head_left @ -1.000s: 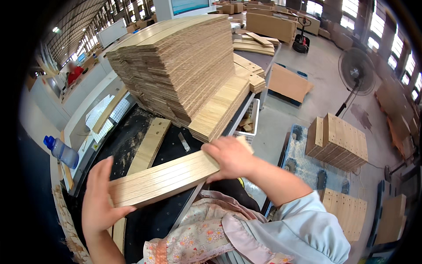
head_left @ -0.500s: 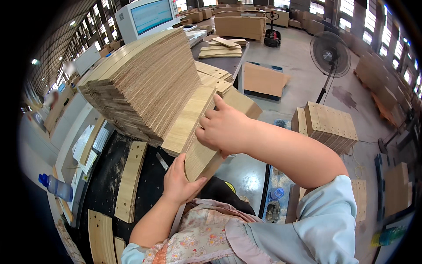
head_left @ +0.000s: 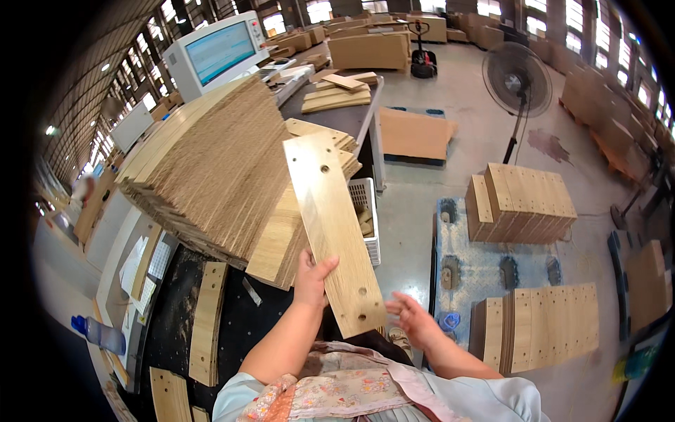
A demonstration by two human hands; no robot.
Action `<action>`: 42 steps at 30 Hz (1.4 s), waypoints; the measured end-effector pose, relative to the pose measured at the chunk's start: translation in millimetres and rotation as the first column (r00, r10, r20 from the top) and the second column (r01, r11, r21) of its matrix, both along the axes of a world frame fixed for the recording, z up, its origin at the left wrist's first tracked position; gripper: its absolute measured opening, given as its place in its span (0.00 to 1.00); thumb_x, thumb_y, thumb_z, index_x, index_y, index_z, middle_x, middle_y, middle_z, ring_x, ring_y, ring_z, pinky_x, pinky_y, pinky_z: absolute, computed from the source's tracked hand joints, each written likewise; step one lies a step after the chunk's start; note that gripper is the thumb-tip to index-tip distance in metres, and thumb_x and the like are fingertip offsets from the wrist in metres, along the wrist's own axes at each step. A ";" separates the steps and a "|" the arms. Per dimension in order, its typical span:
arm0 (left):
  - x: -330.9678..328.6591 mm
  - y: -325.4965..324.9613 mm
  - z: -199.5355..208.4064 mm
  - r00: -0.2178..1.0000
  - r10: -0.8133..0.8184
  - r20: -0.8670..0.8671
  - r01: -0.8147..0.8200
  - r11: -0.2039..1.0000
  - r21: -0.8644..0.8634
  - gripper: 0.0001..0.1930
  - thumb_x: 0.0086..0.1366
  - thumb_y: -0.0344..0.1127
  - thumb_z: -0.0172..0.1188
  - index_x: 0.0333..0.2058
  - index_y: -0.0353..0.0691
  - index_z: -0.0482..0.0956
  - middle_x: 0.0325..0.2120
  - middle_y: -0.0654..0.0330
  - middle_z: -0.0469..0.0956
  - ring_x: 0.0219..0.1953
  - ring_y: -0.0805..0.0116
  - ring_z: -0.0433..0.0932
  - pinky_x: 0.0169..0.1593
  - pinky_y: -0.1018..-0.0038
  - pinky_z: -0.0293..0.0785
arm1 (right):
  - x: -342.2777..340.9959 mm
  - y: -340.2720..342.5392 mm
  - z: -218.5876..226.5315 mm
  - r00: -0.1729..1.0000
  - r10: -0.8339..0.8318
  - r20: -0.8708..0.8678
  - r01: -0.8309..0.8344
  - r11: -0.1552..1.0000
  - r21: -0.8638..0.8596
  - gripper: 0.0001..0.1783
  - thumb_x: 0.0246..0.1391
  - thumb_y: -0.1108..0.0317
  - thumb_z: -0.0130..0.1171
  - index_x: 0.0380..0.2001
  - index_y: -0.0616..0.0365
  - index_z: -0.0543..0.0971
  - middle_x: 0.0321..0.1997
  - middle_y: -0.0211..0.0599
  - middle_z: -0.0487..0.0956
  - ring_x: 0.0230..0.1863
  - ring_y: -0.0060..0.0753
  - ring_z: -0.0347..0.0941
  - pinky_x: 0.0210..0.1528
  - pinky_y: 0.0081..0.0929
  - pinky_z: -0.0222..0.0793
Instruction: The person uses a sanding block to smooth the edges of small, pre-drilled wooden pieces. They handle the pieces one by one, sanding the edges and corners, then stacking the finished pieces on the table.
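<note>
My left hand (head_left: 313,276) grips a long light wooden board (head_left: 332,229) with drilled holes by its left edge, holding it upright and tilted. My right hand (head_left: 413,321) hovers just right of the board's lower end, fingers spread and holding nothing. A tall leaning stack of the same boards (head_left: 211,169) rests on the black worktable (head_left: 235,330) directly behind the held board.
Single boards (head_left: 208,321) lie on the worktable at left. A white basket (head_left: 367,211) hangs at the table's end. Stacked boards (head_left: 524,200) sit on a blue pallet (head_left: 478,274) at right. A monitor (head_left: 219,50), a standing fan (head_left: 517,79) and a water bottle (head_left: 97,333) are around.
The board swung from lying flat across my front to standing upright. My right hand let go of it and dropped to its lower right; my left hand now holds it alone.
</note>
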State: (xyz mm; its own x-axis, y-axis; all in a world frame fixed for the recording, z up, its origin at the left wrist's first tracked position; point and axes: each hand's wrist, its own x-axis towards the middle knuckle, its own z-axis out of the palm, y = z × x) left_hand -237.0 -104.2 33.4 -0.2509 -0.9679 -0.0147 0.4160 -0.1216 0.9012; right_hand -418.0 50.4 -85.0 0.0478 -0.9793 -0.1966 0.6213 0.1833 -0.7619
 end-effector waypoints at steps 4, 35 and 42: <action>-32.1 -27.3 -4.1 0.996 0.060 -0.063 -0.058 0.998 0.037 0.30 0.56 0.34 0.65 0.54 0.29 0.64 0.45 0.49 0.75 0.46 0.55 0.78 0.49 0.60 0.78 | 25.2 -24.5 13.0 0.968 -0.006 0.251 0.034 0.993 -0.110 0.42 0.54 0.48 0.62 0.66 0.52 0.58 0.64 0.35 0.68 0.63 0.34 0.64 0.61 0.40 0.61; 40.9 -171.3 5.6 -0.219 0.381 0.898 0.535 0.817 -0.216 0.52 0.49 0.59 0.67 0.66 0.36 0.54 0.66 0.45 0.53 0.71 0.51 0.46 0.71 0.53 0.37 | -89.0 -312.9 93.0 0.738 -0.623 0.259 0.661 0.744 -0.096 0.30 0.53 0.63 0.62 0.57 0.61 0.67 0.51 0.42 0.77 0.48 0.42 0.77 0.43 0.41 0.77; 34.9 -175.4 4.8 -0.205 0.392 0.897 0.546 0.807 -0.228 0.45 0.49 0.37 0.68 0.64 0.36 0.55 0.65 0.49 0.54 0.70 0.52 0.49 0.71 0.51 0.40 | -68.3 -472.2 115.3 0.711 -0.563 0.422 0.616 0.787 0.012 0.28 0.46 0.71 0.68 0.50 0.70 0.73 0.47 0.47 0.78 0.45 0.42 0.77 0.47 0.40 0.74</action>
